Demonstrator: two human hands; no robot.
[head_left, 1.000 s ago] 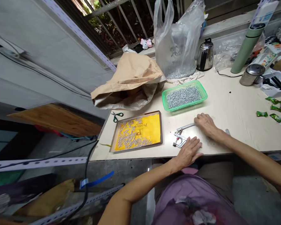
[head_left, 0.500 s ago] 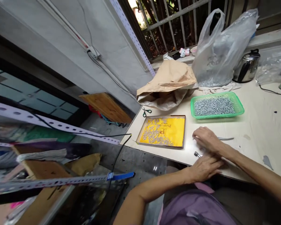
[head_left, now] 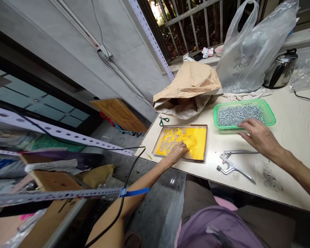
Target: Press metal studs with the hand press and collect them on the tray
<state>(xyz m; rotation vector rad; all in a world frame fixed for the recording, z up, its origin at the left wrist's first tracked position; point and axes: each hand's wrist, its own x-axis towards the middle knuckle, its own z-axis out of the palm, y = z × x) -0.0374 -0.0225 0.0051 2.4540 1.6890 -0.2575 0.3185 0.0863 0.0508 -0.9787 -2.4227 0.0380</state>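
My left hand [head_left: 177, 152] is over the shallow tray [head_left: 206, 144] with a yellow sheet. Its fingers are curled and pressed together at the small silver metal rods [head_left: 167, 143] scattered there; what they hold is hidden. My right hand [head_left: 260, 137] reaches to the near edge of a green plastic basket [head_left: 271, 117], thumb and fingers apart, nothing seen between them. Many small silver rods [head_left: 237, 114] fill that basket. On the table between both hands lie silver metal hand pliers [head_left: 232, 167], their handles spread, touched by neither hand.
Green-handled scissors [head_left: 163, 120] lie behind the tray. A crumpled brown paper bag [head_left: 193, 82] stands behind, beside a clear plastic bag [head_left: 245, 58] and a steel kettle [head_left: 281, 70]. A black cable [head_left: 126, 179] hangs past the table's left corner.
My hands were close together over the pliers and have parted. The left moved left to the tray, the right up to the green basket. The pliers now lie uncovered.
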